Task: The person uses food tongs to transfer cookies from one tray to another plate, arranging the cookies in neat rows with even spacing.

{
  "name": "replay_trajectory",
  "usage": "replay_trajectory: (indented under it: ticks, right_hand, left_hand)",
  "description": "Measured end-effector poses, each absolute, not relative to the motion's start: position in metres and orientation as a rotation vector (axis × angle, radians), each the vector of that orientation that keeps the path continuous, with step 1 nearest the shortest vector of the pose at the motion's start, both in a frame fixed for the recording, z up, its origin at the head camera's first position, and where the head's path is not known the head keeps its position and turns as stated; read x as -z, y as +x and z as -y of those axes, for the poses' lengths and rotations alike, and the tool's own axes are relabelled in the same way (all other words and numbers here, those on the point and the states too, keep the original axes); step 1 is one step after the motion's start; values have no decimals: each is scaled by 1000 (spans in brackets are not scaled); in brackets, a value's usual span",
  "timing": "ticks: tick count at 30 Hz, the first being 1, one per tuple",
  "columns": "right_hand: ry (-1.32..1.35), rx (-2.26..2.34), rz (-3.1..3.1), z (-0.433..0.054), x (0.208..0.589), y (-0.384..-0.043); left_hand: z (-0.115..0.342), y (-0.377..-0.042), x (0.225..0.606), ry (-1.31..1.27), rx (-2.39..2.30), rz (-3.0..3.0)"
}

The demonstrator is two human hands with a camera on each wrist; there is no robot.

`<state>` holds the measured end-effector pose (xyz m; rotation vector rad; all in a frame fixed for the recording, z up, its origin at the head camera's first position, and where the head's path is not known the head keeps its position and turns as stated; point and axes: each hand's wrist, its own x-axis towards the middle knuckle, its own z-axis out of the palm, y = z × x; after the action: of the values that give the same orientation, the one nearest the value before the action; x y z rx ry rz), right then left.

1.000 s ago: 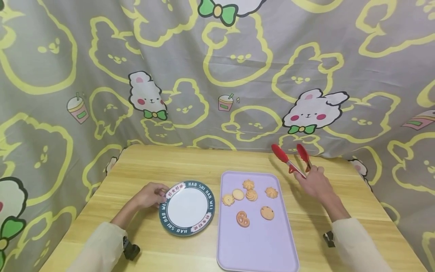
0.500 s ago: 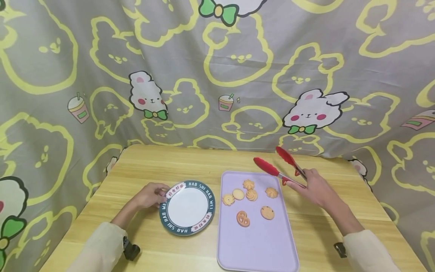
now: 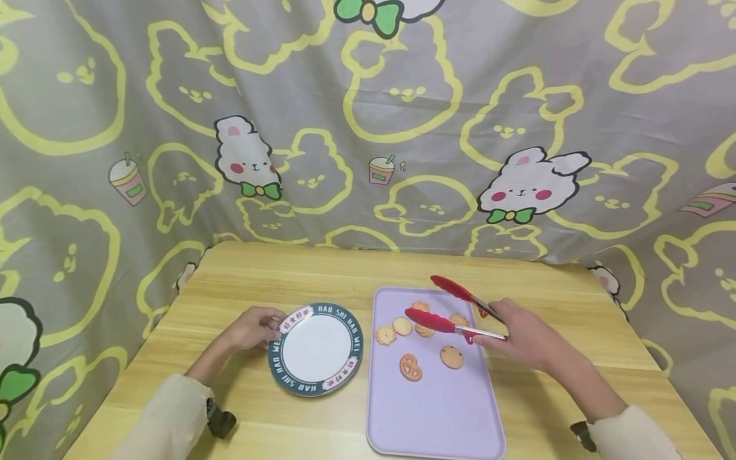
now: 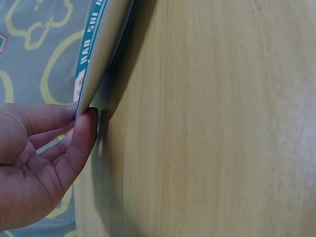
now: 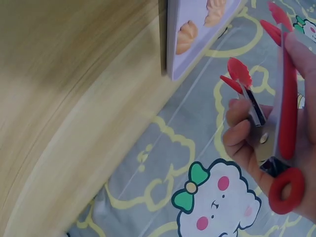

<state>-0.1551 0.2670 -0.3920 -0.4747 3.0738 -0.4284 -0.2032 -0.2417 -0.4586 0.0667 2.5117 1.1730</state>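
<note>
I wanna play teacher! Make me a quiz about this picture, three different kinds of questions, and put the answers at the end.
1. Which hand is holding the tongs?
2. True or false: the left hand pinches the edge of the plate.
3. What does the pretzel cookie lie on?
A. The plate
B. The bare table
C. The purple tray

Key
1. The right hand.
2. True.
3. C.
</note>
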Motion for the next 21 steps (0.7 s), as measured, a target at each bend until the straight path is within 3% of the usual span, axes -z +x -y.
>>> replay_trajectory:
  ticks: [21]
  right_hand:
    - [-581, 389, -3026, -263, 404, -134]
  left_hand:
    - [243, -203, 460, 53, -1164, -2515]
